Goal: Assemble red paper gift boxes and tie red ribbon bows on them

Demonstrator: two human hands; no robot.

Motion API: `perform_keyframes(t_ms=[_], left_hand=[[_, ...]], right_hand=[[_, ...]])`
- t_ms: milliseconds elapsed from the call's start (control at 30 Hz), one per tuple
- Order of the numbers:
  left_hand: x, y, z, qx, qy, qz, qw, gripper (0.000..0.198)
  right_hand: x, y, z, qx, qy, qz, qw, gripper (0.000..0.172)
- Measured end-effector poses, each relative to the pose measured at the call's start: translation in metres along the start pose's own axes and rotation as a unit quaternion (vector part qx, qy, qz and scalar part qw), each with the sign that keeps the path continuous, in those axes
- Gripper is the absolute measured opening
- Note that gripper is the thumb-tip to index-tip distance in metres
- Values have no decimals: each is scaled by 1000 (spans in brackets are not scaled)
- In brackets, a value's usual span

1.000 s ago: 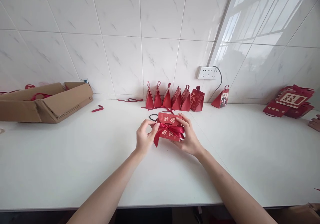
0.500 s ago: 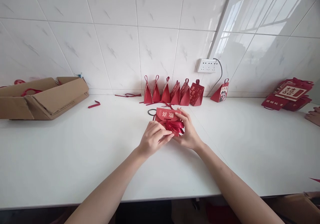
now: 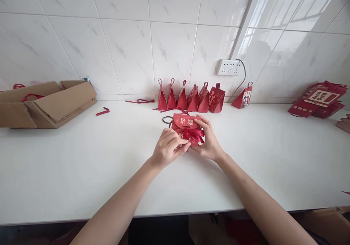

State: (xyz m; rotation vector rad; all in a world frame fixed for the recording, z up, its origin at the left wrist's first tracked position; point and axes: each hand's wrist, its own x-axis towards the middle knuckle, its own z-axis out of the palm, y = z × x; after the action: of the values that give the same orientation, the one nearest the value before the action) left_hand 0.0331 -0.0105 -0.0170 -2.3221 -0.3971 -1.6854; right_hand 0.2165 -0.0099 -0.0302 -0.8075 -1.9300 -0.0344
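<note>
A small red gift box with gold characters and a curved flap sits between my hands above the white table. Around its middle is a shiny red ribbon tied in a bow, its loops and tails pointing right. My right hand grips the box's right side, fingers on the top corner and thumb low down. At the lower left edge, my left hand has its index finger and thumb close together below the bow. Whether they pinch the ribbon or the box edge is hard to make out.
Several red triangular boxes with loops stand along the tiled wall, another farther right. An open cardboard box is at left, near a red strip. A black ring, red bags and another person's hand also show.
The view has shifted slightly. The gift box is still in my hands, and more of its lower front with printed characters shows beneath the bow. My fingers have barely moved.
</note>
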Motion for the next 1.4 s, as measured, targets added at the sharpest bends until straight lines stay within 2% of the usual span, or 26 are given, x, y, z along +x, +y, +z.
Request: perform_keyframes(t_ms=[133, 200, 233, 300, 333, 400, 433, 500, 567, 600, 733, 833, 900, 967, 1033, 1100, 1133, 1200, 1300, 1400], left_hand=[[0, 2, 0, -29, 0, -16, 999, 11], [0, 3, 0, -46, 3, -44, 998, 12], [1, 4, -1, -56, 6, -78, 995, 13], [2, 4, -2, -74, 28, -195, 978, 16], [3, 4, -2, -81, 45, -271, 958, 19], [5, 0, -4, -112, 75, -418, 898, 25], [6, -2, -4, -138, 85, -473, 866, 28], [7, -9, -5, -189, 98, -542, 813, 31], [6, -16, -5, -207, 114, -577, 782, 31], [5, -20, -5, -201, 122, -588, 774, 29], [-2, -29, -5, -192, 131, -599, 767, 25], [-5, -31, -5, -194, 117, -602, 766, 24], [-6, -30, -5, -188, 105, -609, 764, 27], [-6, -29, -5, -182, 97, -613, 763, 29], [-5, -29, -4, -178, 88, -612, 765, 29], [-5, -29, -4, -173, 80, -612, 767, 29], [-6, -30, -3, -170, 75, -613, 768, 29], [-7, -32, -1, -167, 68, -615, 768, 30], [-10, -36, 1, -161, 67, -615, 769, 31], [-13, -39, 1, -151, 70, -611, 774, 30]], right_hand=[[0, -1, 0, 3, -14, 7, 1000, 81], [0, 0, 0, 4, -20, 11, 1000, 81], [0, 0, -1, 5, -20, 13, 1000, 81], [0, 0, -2, 13, -13, 21, 1000, 80], [1, 0, -2, 20, -8, 27, 999, 80], [1, -2, -4, 47, -7, 46, 998, 79], [2, -3, -4, 70, -11, 63, 995, 79], [3, -5, -4, 141, -20, 114, 983, 79], [4, -7, -3, 248, -19, 190, 950, 77], [4, -7, -2, 309, -17, 237, 921, 73], [6, -7, -1, 513, -13, 392, 764, 50], [7, -5, -2, 599, -20, 436, 671, 49], [7, -4, -3, 634, -35, 435, 638, 51], [7, -2, -3, 653, -31, 423, 627, 53], [7, -1, -3, 653, -20, 417, 632, 54], [8, -1, -3, 628, -9, 411, 661, 56], [9, -2, -3, 605, -4, 399, 689, 56], [10, -6, -4, 537, 8, 351, 767, 59], [11, -14, -8, 410, 7, 249, 877, 75], [11, -21, -14, 287, 10, 169, 943, 79]])
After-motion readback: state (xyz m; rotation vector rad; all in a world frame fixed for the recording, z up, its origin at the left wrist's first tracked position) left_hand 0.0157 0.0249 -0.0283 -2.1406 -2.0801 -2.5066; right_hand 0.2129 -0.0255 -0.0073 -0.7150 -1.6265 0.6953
